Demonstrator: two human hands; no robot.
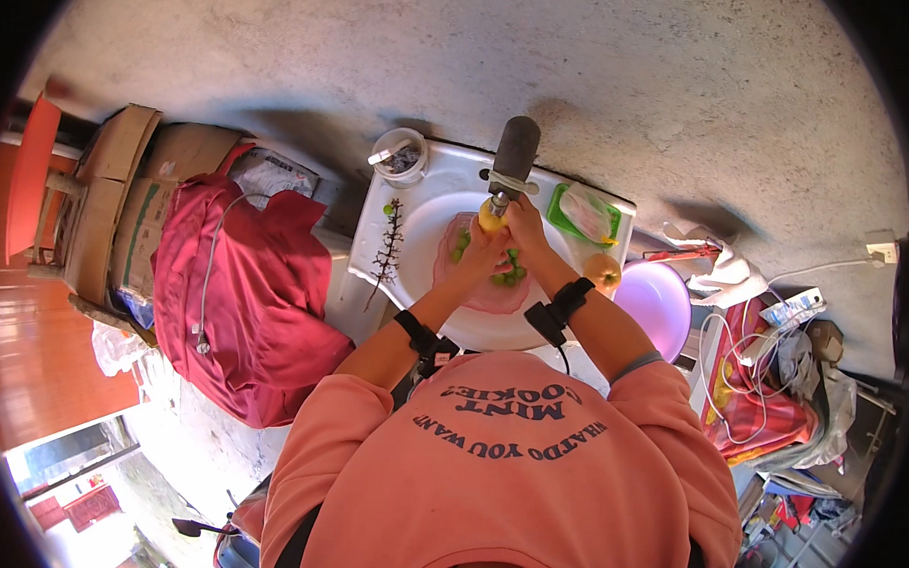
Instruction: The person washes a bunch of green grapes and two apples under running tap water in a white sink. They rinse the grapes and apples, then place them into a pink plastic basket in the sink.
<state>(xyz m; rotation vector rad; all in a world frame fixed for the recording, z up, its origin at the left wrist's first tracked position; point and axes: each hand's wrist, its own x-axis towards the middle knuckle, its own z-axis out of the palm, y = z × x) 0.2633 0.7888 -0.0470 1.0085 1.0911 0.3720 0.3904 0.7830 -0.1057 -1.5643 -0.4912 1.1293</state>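
Under the metal faucet spout at the white washbasin, my left hand holds a yellow fruit. My right hand is raised beside it, close to the faucet, its fingers partly hidden; whether it grips anything is unclear. Below both hands a pink translucent bowl with green grapes sits in the white basin. A bare grape stem lies on the left ledge with one green grape by it. A yellowish-brown round fruit rests at the right rim.
A clear tub stands at the back left corner, a green tray with a plastic bag at the back right. A purple basin is right of the sink. Red cloth drapes at left; cables lie right.
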